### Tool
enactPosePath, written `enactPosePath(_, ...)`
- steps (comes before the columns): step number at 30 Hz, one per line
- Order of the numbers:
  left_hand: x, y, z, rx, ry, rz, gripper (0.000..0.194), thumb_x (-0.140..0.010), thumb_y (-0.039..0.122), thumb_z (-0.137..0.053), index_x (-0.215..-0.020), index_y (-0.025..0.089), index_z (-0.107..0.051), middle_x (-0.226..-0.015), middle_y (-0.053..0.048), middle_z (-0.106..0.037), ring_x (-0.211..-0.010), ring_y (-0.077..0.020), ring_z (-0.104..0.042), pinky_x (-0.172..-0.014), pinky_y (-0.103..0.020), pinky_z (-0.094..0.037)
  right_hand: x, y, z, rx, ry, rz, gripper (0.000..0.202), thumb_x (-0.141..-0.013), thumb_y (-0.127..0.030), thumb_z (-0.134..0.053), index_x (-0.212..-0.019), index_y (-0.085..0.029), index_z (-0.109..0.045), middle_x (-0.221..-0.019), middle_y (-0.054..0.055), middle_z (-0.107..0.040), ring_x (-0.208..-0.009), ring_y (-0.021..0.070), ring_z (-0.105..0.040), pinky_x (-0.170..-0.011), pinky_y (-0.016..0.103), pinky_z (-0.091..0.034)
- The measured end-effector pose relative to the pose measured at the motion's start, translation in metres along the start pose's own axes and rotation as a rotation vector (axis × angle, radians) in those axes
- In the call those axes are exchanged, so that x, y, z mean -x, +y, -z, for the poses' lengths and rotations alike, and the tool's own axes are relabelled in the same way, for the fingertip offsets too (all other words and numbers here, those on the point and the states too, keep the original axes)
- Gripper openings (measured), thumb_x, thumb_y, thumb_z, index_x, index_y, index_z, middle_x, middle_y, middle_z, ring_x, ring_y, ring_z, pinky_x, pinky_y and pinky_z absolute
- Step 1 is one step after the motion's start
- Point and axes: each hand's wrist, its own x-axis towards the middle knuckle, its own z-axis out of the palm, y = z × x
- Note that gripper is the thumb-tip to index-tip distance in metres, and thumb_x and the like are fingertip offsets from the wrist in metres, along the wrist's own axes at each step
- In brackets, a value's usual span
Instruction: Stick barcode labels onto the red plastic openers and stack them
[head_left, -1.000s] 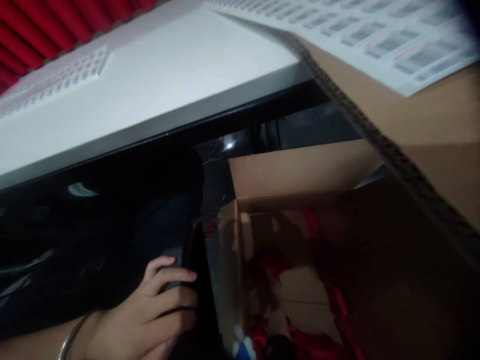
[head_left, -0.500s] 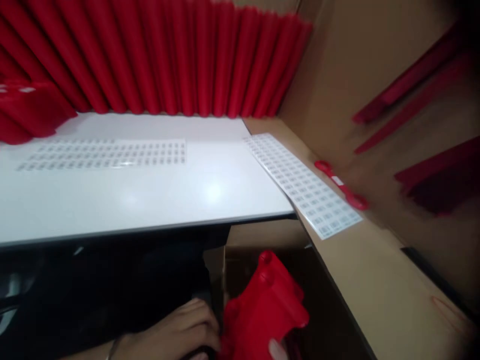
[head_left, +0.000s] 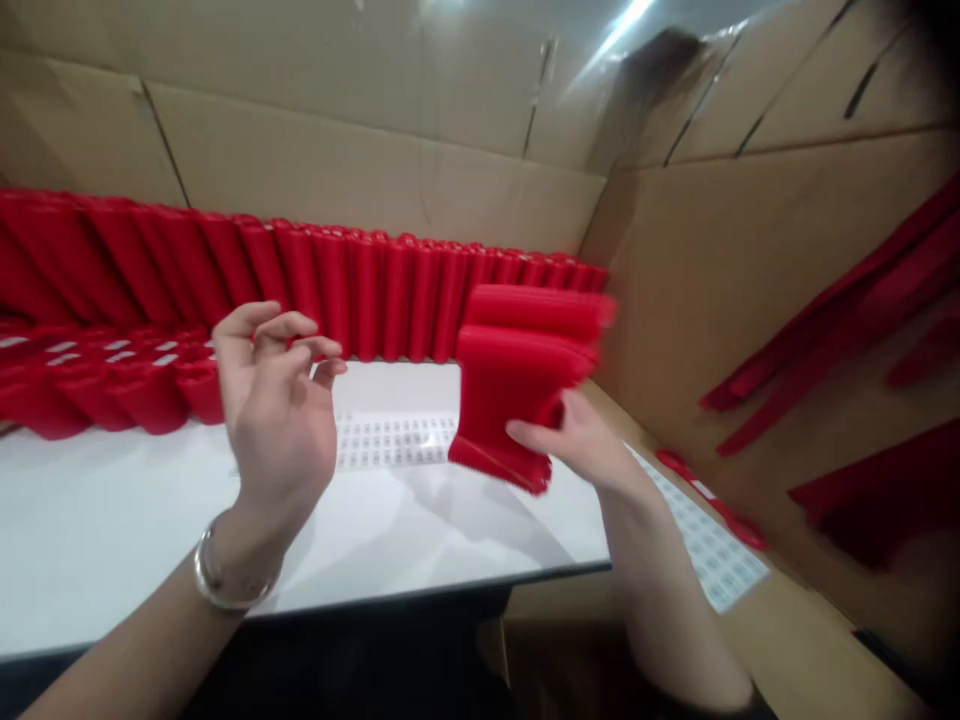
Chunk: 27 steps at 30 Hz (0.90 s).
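Observation:
My right hand (head_left: 574, 440) grips a bundle of red rolled pieces (head_left: 517, 385), thumb across its near face, held above the white table (head_left: 465, 540). The bundle shows two tube-like rolls along its top and a ridged lower edge; what it is made into I cannot tell. My left hand (head_left: 289, 410), a silver bracelet at its wrist, is raised with the fingers apart and loosely curled, holding nothing. Behind both hands stands a row of upright red rolls (head_left: 367, 295). Beneath the bundle lies a sheet of small printed labels (head_left: 397, 440).
Shorter red rolls with white labels (head_left: 150, 390) stand at the left. On the right cardboard ledge are a second label sheet (head_left: 720, 560) and a narrow red piece with a white label (head_left: 709, 495). Cardboard walls (head_left: 375, 150) enclose the back and right; red strips (head_left: 810, 330) hang there.
My right hand has lifted the red bundle from the dark opening below the table's edge to above the table. My left hand has risen and spread its fingers. The view has tilted up.

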Motion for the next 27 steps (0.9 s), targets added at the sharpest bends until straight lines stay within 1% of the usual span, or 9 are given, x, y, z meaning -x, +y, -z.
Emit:
enactPosePath(2, -0.041, -0.005, 0.01, -0.027, 0.065, 0.174, 0.027, -0.065, 0.009, -0.049, -0.085, 0.026, -0.049, -0.084, 0.003, -0.052, -0.069, -0.01, -0.053, -0.063, -0.023, -0.043, -0.07, -0.013, -0.008, 0.199, -0.079, -0.012, 0.032, -0.071, -0.028, -0.059, -0.099, -0.015, -0.055, -0.095, 0.005, -0.064, -0.087, 0.0214, -0.06, -0.069, 0.029, -0.048)
enactPosePath(5, -0.086, -0.025, 0.036, -0.273, 0.061, 0.346, 0.021, -0.068, 0.022, -0.046, -0.088, 0.026, -0.044, -0.09, 0.002, -0.051, -0.077, -0.0112, -0.054, -0.07, -0.025, -0.044, -0.153, -0.014, -0.036, 0.372, -0.349, -0.042, 0.029, -0.064, -0.019, -0.062, -0.092, -0.017, -0.058, -0.09, 0.0, -0.065, -0.082, 0.0182, -0.061, -0.067, 0.024, -0.047)
enactPosePath(9, -0.111, -0.069, 0.082, -0.623, -0.028, 0.404, 0.024, -0.067, 0.027, -0.048, -0.09, 0.024, -0.044, -0.084, 0.001, -0.051, -0.074, -0.0126, -0.052, -0.064, -0.025, -0.042, -0.222, 0.006, -0.086, 0.505, -0.61, -0.152, 0.022, -0.055, -0.014, -0.071, -0.076, -0.014, -0.064, -0.068, 0.0, -0.065, -0.061, 0.0163, -0.061, -0.054, 0.025, -0.047)
enactPosePath(11, -0.115, -0.093, 0.104, -0.734, -0.089, 0.419, 0.017, -0.068, 0.029, -0.05, -0.083, 0.021, -0.046, -0.078, 0.001, -0.051, -0.071, -0.014, -0.052, -0.063, -0.027, -0.042, -0.243, 0.014, -0.108, 0.569, -0.719, -0.207, 0.016, -0.06, -0.017, -0.073, -0.071, -0.012, -0.063, -0.063, 0.0, -0.063, -0.056, 0.0133, -0.059, -0.054, 0.026, -0.048)
enactPosePath(14, -0.118, -0.125, 0.127, -0.873, -0.194, 0.389, 0.017, -0.072, 0.034, -0.053, -0.075, 0.02, -0.045, -0.074, 0.001, -0.05, -0.074, -0.0151, -0.052, -0.071, -0.03, -0.044, -0.262, 0.021, -0.13, 0.593, -0.824, -0.257, 0.014, -0.066, -0.022, -0.072, -0.072, -0.012, -0.063, -0.062, -0.001, -0.064, -0.056, 0.0116, -0.06, -0.056, 0.026, -0.049)
enactPosePath(19, -0.121, -0.153, 0.143, -1.044, -0.359, 0.298, 0.018, -0.073, 0.035, -0.057, -0.08, 0.02, -0.051, -0.084, -0.001, -0.05, -0.085, -0.0183, -0.052, -0.083, -0.035, -0.043, -0.267, 0.026, -0.13, 0.483, -0.678, -0.159, 0.053, -0.038, -0.024, -0.084, -0.088, -0.019, -0.067, -0.082, 0.003, -0.068, -0.072, 0.0187, -0.063, -0.063, 0.026, -0.048)
enactPosePath(22, -0.121, -0.155, 0.144, -1.096, -0.47, 0.254, 0.016, -0.074, 0.028, -0.053, -0.087, 0.019, -0.056, -0.086, -0.003, -0.05, -0.087, -0.0199, -0.052, -0.086, -0.038, -0.042, -0.251, 0.032, -0.113, 0.42, -0.442, -0.058, 0.051, -0.055, -0.032, -0.075, -0.103, -0.019, -0.061, -0.101, 0.006, -0.064, -0.085, 0.0173, -0.059, -0.068, 0.024, -0.045)
enactPosePath(24, -0.121, -0.152, 0.142, -1.1, -0.548, 0.219, 0.02, -0.076, 0.022, -0.048, -0.093, 0.018, -0.057, -0.092, -0.004, -0.051, -0.093, -0.0197, -0.053, -0.089, -0.036, -0.041, -0.235, 0.039, -0.102, 0.411, -0.311, -0.036, 0.029, -0.071, -0.033, -0.062, -0.093, -0.015, -0.062, -0.09, 0.006, -0.065, -0.08, 0.016, -0.058, -0.066, 0.024, -0.044)
enactPosePath(27, -0.119, -0.147, 0.137, -1.078, -0.685, 0.163, 0.028, -0.08, 0.016, -0.04, -0.102, 0.019, -0.056, -0.106, -0.006, -0.052, -0.102, -0.0174, -0.052, -0.094, -0.031, -0.038, -0.216, 0.052, -0.095, 0.445, -0.216, -0.059, 0.022, -0.074, -0.033, -0.054, -0.066, -0.014, -0.061, -0.064, 0.002, -0.059, -0.063, 0.0142, -0.054, -0.057, 0.024, -0.038)
